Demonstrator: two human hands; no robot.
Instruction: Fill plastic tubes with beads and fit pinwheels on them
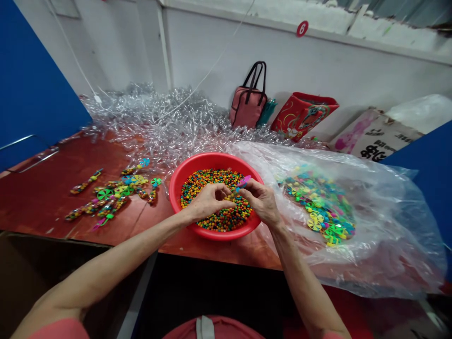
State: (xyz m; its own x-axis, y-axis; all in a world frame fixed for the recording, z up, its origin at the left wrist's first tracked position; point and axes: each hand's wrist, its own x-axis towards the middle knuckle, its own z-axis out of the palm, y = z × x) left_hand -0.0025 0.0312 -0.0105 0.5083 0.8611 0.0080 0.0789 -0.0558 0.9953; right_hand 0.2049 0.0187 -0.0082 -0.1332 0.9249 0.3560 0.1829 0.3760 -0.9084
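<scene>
Both my hands are over a round red plastic basin (216, 159) filled with small multicoloured beads (212, 181). My right hand (259, 200) pinches a small pink-and-blue plastic piece (243, 182) above the beads. My left hand (209, 201) curls just beside it, fingertips close to that piece and over the beads. Whether those left fingers hold anything is hidden. To my right, a clear plastic bag (381, 221) lies open, with a heap of colourful pinwheel-topped items (318, 207) inside it.
Bead-filled tubes with pinwheels (106, 200) lie on the red-brown tabletop (49, 200) left of the basin. Behind, a large heap of clear plastic tubes (151, 129) rests against a white wall. A pink handbag (248, 99) and red bag (302, 115) stand beyond.
</scene>
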